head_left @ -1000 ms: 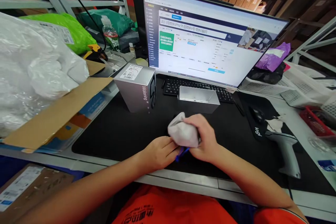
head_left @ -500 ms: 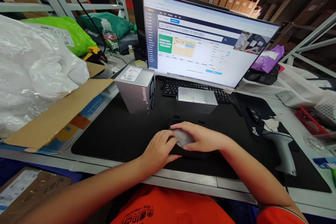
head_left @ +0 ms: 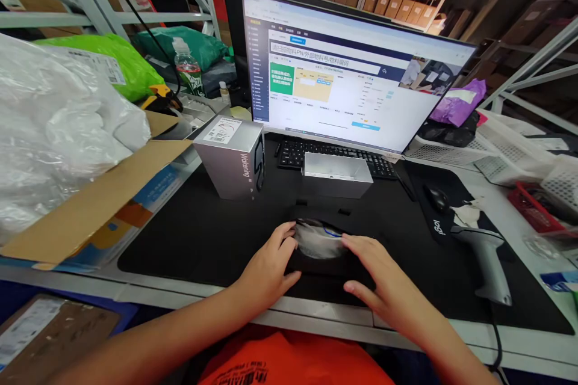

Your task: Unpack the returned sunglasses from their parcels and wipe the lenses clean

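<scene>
A grey cloth bundle (head_left: 318, 239) with a blue cord (head_left: 333, 232) lies in a dark recess of a black insert (head_left: 318, 266) on the desk mat. My left hand (head_left: 268, 264) rests at the bundle's left side, its fingertips touching the cloth. On the right, my right hand (head_left: 382, 271) is spread, its fingers at the bundle's edge. Neither hand holds anything. A silver box (head_left: 228, 157) stands upright beyond my left hand, and a silver tray-shaped box part (head_left: 336, 175) lies beyond the bundle.
A keyboard (head_left: 336, 156) and monitor (head_left: 352, 78) stand behind the silver box parts. To the right are a mouse (head_left: 437, 197) and a grey barcode scanner (head_left: 485, 258). An open cardboard box (head_left: 93, 204) with white plastic wrap (head_left: 58, 132) fills the left.
Both hands held the grey bundle up a second ago, then pressed it down. It now lies in the black insert, and my hands have opened and moved apart to either side.
</scene>
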Motion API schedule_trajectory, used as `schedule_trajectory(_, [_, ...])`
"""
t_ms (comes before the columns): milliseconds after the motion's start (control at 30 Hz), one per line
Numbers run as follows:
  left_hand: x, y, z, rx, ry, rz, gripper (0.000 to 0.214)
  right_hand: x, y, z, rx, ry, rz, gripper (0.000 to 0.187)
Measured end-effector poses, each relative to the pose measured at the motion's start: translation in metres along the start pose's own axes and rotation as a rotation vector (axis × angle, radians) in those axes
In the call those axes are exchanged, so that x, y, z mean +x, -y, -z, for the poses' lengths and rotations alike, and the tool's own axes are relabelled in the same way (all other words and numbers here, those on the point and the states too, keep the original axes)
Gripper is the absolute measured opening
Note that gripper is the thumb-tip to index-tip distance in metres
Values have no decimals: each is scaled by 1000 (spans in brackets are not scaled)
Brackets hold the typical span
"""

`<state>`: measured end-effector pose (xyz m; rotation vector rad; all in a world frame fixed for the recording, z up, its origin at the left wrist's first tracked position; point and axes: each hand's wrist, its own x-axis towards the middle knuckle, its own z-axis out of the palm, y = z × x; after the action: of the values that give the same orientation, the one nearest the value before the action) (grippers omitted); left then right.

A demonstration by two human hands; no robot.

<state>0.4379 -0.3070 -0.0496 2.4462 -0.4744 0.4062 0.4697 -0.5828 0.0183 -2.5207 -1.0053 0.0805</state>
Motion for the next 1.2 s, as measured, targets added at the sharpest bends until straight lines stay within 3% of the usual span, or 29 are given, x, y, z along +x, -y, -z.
schedule_trajectory(100, [-3,-1,0,106,2,-49,43,9,11,-23,-102,12,51,92])
schedule_trajectory(167, [-4,-2,1,195,-35,-114,44,15,16,-37,-140,-16,65,100])
schedule_trajectory(233, [0,-6,4,271,-108,-201,48,17,18,-47,-127,-49,79,91])
schedule_trajectory(300, [10,-10,7,302,-139,-252,67,15,16,-52,-74,-96,94,75])
schedule_trajectory(367, [24,-15,9,308,-74,-253,96,6,10,-51,-7,-155,128,65])
schedule_trajectory(433, [39,-17,10,304,25,-212,111,-6,0,-47,83,-245,151,55])
schedule_trajectory(533, [54,-16,12,235,103,-127,110,-25,-24,-37,200,-464,-7,36])
schedule_trajectory(600, [58,-14,13,165,136,-94,100,-31,-41,-32,153,-521,-171,31])
schedule_trajectory(733, [61,-11,16,59,164,-74,76,-17,-54,-32,-104,-247,-253,45])
schedule_trajectory(867, [66,-8,18,5,199,-79,69,8,-50,-32,-228,25,-308,14])
schedule_trajectory(933, [69,-7,19,17,227,-63,68,10,-52,-24,-205,78,-323,19])
schedule_trajectory(1033, [72,-8,22,40,274,-37,72,4,-61,3,-113,182,-320,25])
schedule_trajectory(1100, [73,-11,23,60,303,-34,74,3,-61,31,64,280,-327,29])
schedule_trajectory(1200, [75,-16,23,92,325,-52,76,25,-39,66,365,367,-325,26])
